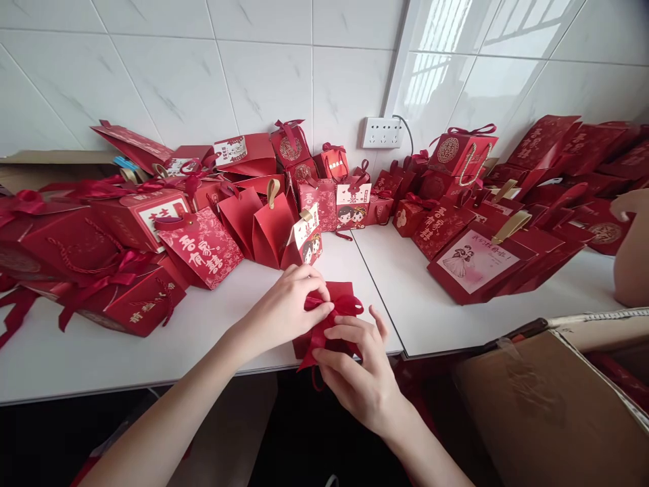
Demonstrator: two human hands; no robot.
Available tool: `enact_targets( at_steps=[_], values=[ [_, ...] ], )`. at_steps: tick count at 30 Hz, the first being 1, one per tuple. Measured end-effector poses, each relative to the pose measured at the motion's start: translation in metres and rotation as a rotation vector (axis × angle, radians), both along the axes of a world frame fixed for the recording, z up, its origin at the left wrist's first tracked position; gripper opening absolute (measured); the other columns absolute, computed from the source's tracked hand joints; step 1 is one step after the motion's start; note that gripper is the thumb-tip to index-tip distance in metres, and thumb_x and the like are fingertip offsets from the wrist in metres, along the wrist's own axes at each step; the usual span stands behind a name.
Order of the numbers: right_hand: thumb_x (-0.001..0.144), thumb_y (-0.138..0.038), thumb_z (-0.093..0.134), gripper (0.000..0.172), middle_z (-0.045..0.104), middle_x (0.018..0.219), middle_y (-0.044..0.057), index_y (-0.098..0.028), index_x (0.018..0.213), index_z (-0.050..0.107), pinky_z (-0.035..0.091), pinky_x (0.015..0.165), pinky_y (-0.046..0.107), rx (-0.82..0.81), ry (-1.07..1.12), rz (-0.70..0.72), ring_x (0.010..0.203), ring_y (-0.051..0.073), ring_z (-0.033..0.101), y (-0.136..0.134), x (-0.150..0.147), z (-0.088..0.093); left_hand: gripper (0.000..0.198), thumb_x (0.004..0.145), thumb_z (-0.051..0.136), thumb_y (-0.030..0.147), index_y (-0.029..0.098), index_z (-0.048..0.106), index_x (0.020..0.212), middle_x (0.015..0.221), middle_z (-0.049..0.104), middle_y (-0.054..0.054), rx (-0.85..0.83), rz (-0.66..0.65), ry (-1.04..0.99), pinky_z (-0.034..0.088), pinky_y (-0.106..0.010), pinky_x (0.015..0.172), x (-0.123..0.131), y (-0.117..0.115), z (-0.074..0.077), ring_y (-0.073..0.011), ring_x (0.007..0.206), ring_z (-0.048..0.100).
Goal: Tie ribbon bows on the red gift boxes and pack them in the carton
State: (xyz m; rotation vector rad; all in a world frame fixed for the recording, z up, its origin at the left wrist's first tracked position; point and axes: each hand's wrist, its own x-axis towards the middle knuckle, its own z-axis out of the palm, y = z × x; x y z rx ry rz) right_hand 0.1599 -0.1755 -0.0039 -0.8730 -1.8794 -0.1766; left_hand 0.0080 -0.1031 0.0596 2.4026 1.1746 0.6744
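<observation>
A small red gift box (337, 291) sits at the front edge of the white table, with a red satin ribbon (318, 336) tied across its top. One bow loop (356, 306) sticks out to the right. My left hand (291, 308) pinches the ribbon near the knot, thumb and fingers pressed together. From the lower right, my right hand (362, 368) has its fingers curled over the box, its fingertips closed on the ribbon beside a hanging tail. Both hands partly cover the box, and the knot is mostly hidden.
Many red gift boxes (213, 247) with ribbons crowd the left and back of the white table (223, 325). Further boxes (476, 264) stand right. A cardboard carton (552, 406) rises at front right. Another person's arm (631, 250) shows at the right edge. A power strip (381, 132) hangs on the wall.
</observation>
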Motion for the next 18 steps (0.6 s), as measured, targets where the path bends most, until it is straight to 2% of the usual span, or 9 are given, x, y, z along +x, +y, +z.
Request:
enact_targets(
  at_steps=[6, 9, 10, 12, 13, 15, 17, 18],
  values=[
    [0.082, -0.01, 0.06, 0.014, 0.058, 0.082, 0.0, -0.024, 0.082, 0.062, 0.023, 0.108, 0.044, 0.005, 0.02, 0.023, 0.094, 0.016, 0.06, -0.003, -0.007, 0.002, 0.012, 0.08, 0.057, 0.03, 0.02, 0.062, 0.074, 0.099, 0.06, -0.004, -0.026, 0.048, -0.058, 0.043, -0.039, 0.091, 0.001, 0.001, -0.008, -0.0223, 0.1, 0.052],
    [0.084, -0.016, 0.056, 0.011, 0.058, 0.086, 0.001, -0.024, 0.089, 0.061, 0.022, 0.108, 0.046, -0.012, 0.016, 0.061, 0.095, 0.018, 0.06, -0.005, -0.003, 0.004, 0.014, 0.08, 0.057, 0.031, 0.02, 0.062, 0.074, 0.098, 0.06, -0.004, -0.02, 0.049, -0.06, 0.043, -0.038, 0.09, 0.001, 0.002, -0.009, -0.0219, 0.099, 0.052],
    [0.086, -0.022, 0.053, 0.011, 0.058, 0.089, 0.003, -0.023, 0.095, 0.059, 0.025, 0.105, 0.047, -0.026, 0.046, 0.065, 0.094, 0.02, 0.059, -0.005, 0.001, 0.005, 0.014, 0.081, 0.056, 0.032, 0.02, 0.062, 0.074, 0.098, 0.06, -0.004, -0.014, 0.046, -0.059, 0.043, -0.037, 0.09, 0.0, 0.002, -0.009, -0.0219, 0.099, 0.052],
    [0.089, -0.035, 0.045, 0.022, 0.057, 0.09, 0.007, -0.019, 0.101, 0.054, 0.038, 0.092, 0.044, -0.109, 0.178, 0.002, 0.088, 0.021, 0.059, -0.005, 0.01, 0.007, 0.016, 0.082, 0.055, 0.033, 0.02, 0.062, 0.076, 0.098, 0.059, -0.004, -0.007, 0.04, -0.054, 0.043, -0.037, 0.09, -0.001, 0.001, -0.011, -0.0219, 0.099, 0.052],
    [0.091, -0.039, 0.039, 0.026, 0.056, 0.085, 0.007, -0.018, 0.096, 0.053, 0.043, 0.081, 0.04, -0.201, 0.244, -0.044, 0.08, 0.02, 0.058, -0.005, 0.014, 0.008, 0.016, 0.083, 0.055, 0.033, 0.02, 0.062, 0.078, 0.098, 0.059, -0.004, -0.005, 0.039, -0.053, 0.043, -0.038, 0.091, -0.001, 0.001, -0.012, -0.0218, 0.1, 0.052],
    [0.093, -0.044, 0.031, 0.035, 0.05, 0.067, 0.002, -0.019, 0.076, 0.048, 0.041, 0.059, 0.029, -0.515, 0.32, -0.097, 0.061, 0.016, 0.05, -0.004, 0.022, 0.01, 0.015, 0.083, 0.055, 0.034, 0.021, 0.062, 0.081, 0.099, 0.059, -0.003, -0.001, 0.039, -0.057, 0.042, -0.037, 0.091, -0.002, 0.001, -0.013, -0.0216, 0.101, 0.051],
    [0.093, -0.051, 0.032, 0.044, 0.042, 0.055, -0.002, -0.02, 0.062, 0.039, 0.034, 0.05, 0.025, -0.861, 0.337, -0.058, 0.051, 0.012, 0.041, -0.003, 0.026, 0.013, 0.014, 0.083, 0.056, 0.034, 0.021, 0.062, 0.082, 0.098, 0.059, -0.003, 0.005, 0.04, -0.065, 0.043, -0.037, 0.091, -0.002, 0.001, -0.014, -0.021, 0.101, 0.051],
    [0.091, -0.055, 0.035, 0.047, 0.041, 0.053, -0.003, -0.02, 0.06, 0.037, 0.032, 0.048, 0.024, -0.982, 0.346, -0.024, 0.049, 0.011, 0.038, -0.002, 0.026, 0.015, 0.014, 0.083, 0.056, 0.033, 0.021, 0.062, 0.082, 0.098, 0.059, -0.003, 0.007, 0.041, -0.07, 0.043, -0.036, 0.091, -0.002, 0.001, -0.014, -0.0206, 0.1, 0.051]
  ],
)
